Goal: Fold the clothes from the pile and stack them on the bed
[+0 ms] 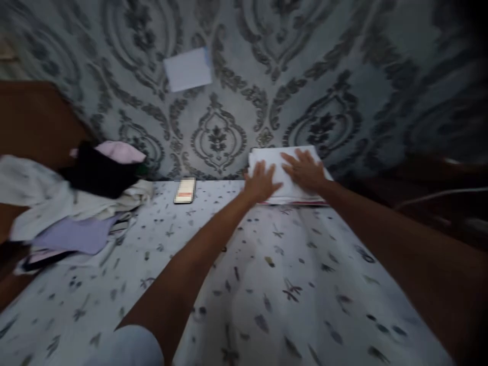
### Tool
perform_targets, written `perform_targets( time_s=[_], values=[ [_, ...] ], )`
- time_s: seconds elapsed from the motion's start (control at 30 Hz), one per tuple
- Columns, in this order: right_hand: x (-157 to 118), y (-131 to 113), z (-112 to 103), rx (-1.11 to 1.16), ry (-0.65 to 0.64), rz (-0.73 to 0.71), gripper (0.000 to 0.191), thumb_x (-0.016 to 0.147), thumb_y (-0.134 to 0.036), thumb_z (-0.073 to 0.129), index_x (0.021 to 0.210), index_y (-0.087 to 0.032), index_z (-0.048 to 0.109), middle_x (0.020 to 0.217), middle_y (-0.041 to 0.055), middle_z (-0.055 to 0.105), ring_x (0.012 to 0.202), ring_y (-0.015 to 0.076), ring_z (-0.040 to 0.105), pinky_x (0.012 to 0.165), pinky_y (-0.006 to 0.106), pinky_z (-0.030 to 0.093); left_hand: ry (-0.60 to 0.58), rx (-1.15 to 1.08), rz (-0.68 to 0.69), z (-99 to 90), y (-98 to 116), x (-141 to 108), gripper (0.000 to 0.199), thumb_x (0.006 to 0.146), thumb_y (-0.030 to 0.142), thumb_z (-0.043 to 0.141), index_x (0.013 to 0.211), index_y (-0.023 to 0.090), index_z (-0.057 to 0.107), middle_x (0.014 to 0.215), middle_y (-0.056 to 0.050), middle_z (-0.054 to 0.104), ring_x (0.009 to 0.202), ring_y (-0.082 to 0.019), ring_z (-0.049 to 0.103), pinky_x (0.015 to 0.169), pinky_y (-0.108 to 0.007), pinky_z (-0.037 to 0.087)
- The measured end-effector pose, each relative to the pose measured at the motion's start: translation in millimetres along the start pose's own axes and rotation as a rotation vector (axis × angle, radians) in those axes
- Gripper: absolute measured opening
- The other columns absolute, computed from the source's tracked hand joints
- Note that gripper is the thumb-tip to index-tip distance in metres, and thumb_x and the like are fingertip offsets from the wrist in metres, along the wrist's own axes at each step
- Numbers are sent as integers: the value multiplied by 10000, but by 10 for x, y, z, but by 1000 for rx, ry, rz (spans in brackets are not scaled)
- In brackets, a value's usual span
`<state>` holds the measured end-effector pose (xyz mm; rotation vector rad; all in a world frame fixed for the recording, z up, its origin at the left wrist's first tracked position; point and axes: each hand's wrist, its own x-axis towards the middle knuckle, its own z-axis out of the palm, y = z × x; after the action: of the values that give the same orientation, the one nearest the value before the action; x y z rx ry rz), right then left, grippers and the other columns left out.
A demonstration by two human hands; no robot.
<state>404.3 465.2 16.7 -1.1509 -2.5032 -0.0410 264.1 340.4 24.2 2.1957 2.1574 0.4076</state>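
A folded white cloth [282, 190] lies on top of a flat stack at the back of the patterned sheet, close to the wall. Red shows along the stack's lower front edge. My left hand [263, 182] rests with fingers spread on the left part of the white cloth. Flat on its upper right part lies my right hand [305, 170], its fingers also apart. Neither hand grips anything.
Several clothes in white, black, pink and lilac [76, 231] are heaped at the left beside a brown headboard [34, 122]. A phone [185, 190] lies near the wall [217, 117], which bears a white paper [188, 70]. A pale cable [438, 194] runs at the right.
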Motion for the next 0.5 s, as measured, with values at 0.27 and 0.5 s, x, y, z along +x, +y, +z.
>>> perform_targets(
  time_s=[0.27,0.5],
  values=[
    [30,-249,-85,-39,113,154,525,988,-340,330,1429,-120,510,1479,261,465,1397,368,377,1069,656,259,-110,284,30,-224,-905,-1938,575,981,411,429,1514,207,359,1638,-125,279,1506,-261,265,1147,-513,391],
    [-504,-622,-50,40,266,53,439,871,-336,396,1153,-147,675,1295,218,626,1260,326,551,1036,504,444,43,480,-439,-1011,-2148,-3400,350,904,113,439,1210,116,608,1340,-226,578,1274,-356,525,1034,-573,417]
  ],
)
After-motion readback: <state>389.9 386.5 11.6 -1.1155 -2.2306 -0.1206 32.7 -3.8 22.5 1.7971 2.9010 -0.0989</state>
